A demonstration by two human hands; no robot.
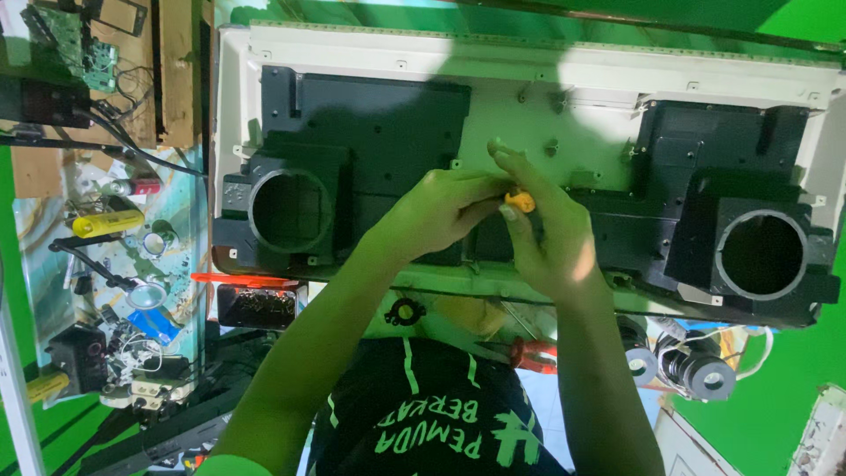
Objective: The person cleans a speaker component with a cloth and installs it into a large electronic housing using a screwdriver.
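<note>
Far left, the cluttered workbench (53,291) crowds right up to the panel's edge: one yellow cylindrical tool handle (107,223), one small round magnifier on a black arm (145,293), a green circuit board (84,48) up top, wires everywhere, barely any room there. Next comes the wide white metal back panel (423,62), its pale rim running clear along the top. I count two black plastic speaker housings with round openings, the left one (291,209) and the right one (762,256), with a bare stretch of plate between them, and that gap is where I'm working. My left hand (441,211) is curled shut, fingertips pinched onto the small yellow-orange screwdriver handle (520,202), which sits mid-panel between both hands. My right hand (546,234) closes around it from the other side, two fingers raised; the tip is hidden, so I can't tell what it meets. Below the near edge lie one pair of red-handled pliers (533,354) and, I think, two grey round speaker magnets (705,375).
</note>
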